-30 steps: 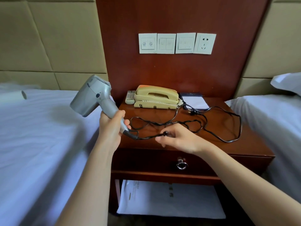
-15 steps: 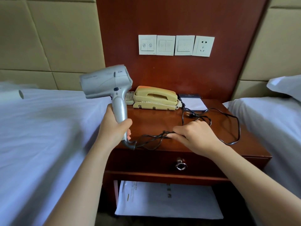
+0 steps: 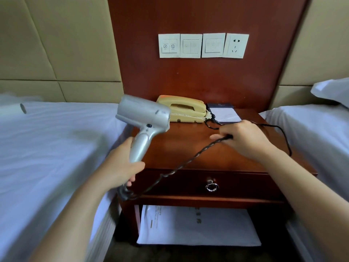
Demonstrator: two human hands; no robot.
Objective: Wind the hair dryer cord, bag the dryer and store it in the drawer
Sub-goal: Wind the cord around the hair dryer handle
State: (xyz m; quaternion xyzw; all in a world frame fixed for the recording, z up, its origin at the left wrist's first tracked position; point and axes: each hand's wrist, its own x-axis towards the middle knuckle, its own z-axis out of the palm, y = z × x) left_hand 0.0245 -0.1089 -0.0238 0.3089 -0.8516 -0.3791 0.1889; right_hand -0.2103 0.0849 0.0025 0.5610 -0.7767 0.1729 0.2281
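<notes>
The silver hair dryer (image 3: 143,118) is in the middle left of the frame, held in the air above the left edge of the table (image 3: 188,148). Its nozzle points to the left and its handle leans down into the left hand (image 3: 120,165), whose grip is closed around the lower handle. Half a second ago the dryer stood more upright; now it is tilted and pulled nearer to the bottom of the frame.

The black cord (image 3: 181,165) leaves the handle base, makes a small loop under the left hand, then runs tight and twisted up to the right hand (image 3: 243,137). This grip is closed on the cord. Before, the cord lay in loose loops on the table; now most of that slack is drawn out, and only one long loop (image 3: 283,137) hangs behind the right hand.

I judge that winding is only starting, since no turns lie around the handle yet. The drawer (image 3: 211,183) below is shut, and I see no bag.
</notes>
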